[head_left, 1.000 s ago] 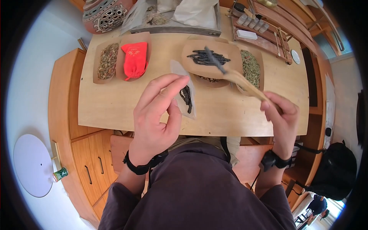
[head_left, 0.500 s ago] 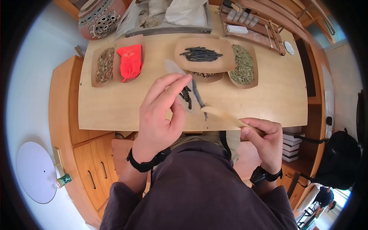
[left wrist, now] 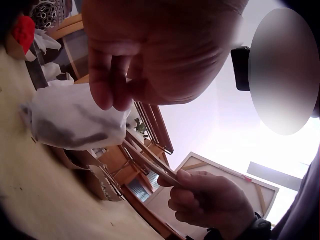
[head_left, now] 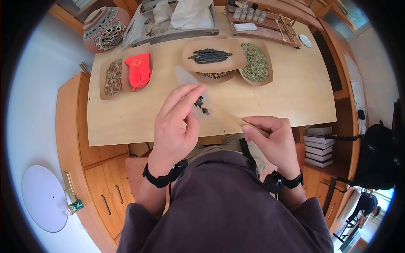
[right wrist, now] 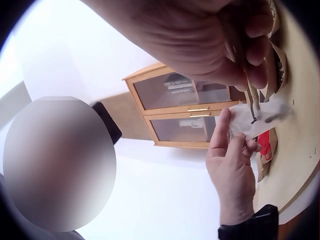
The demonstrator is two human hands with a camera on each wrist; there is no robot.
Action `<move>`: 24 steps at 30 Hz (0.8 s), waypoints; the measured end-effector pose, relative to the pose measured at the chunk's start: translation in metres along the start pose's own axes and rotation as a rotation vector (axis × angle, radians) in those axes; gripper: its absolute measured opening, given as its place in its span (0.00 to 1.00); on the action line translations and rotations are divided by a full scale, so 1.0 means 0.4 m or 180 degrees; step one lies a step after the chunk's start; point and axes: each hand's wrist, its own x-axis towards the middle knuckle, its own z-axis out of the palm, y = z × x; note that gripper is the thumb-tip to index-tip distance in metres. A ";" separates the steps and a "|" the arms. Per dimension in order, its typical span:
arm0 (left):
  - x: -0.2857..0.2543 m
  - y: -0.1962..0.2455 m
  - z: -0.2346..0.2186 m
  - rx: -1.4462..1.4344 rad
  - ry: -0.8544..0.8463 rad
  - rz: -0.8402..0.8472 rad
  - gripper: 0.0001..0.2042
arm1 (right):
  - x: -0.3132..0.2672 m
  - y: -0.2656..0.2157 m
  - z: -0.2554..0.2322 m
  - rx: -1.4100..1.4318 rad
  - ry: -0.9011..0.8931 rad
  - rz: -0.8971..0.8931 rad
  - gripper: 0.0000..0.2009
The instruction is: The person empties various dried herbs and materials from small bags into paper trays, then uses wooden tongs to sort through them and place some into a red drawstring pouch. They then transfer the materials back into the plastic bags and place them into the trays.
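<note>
Above the front of the table, my left hand [head_left: 175,126] pinches the top of a translucent white pouch [left wrist: 75,117]; dark sticks show through its side. My right hand [head_left: 274,141] grips wooden tongs [left wrist: 150,162] between thumb and fingers. Their tips are at the pouch's mouth in the right wrist view, with a dark piece [right wrist: 254,120] at them. Beyond the hands, a paper tray [head_left: 190,59] of dark sticks [head_left: 209,55] rests over another tray holding brown bits [head_left: 215,75].
A tray of green herbs [head_left: 255,62] sits to the right. On the left are a red pouch [head_left: 139,71] and a tray of mixed dried herbs [head_left: 113,78]. A grey wooden tray [head_left: 177,36], a patterned pot [head_left: 105,31] and a rack with small jars [head_left: 249,15] stand at the back.
My right hand has moved left and inward, bringing the tongs and a dark stick from above the stick tray to the pouch. My left hand keeps its hold. The head view has shifted.
</note>
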 end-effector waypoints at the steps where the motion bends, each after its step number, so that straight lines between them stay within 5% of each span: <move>1: -0.003 0.006 0.000 -0.0059 -0.0010 -0.0115 0.27 | -0.002 -0.005 0.007 -0.0119 0.0079 -0.0092 0.11; 4: -0.013 0.019 -0.004 -0.0168 -0.0010 -0.0365 0.27 | -0.014 -0.023 0.013 -0.0628 0.0224 -0.0355 0.12; 14: -0.025 0.028 -0.005 -0.0147 0.0043 -0.0550 0.26 | -0.054 0.016 -0.054 0.0450 0.0455 -0.0252 0.11; 24: -0.025 0.019 -0.034 0.0144 0.0088 -0.0528 0.25 | 0.082 0.055 -0.027 -0.0501 0.0738 -0.0783 0.10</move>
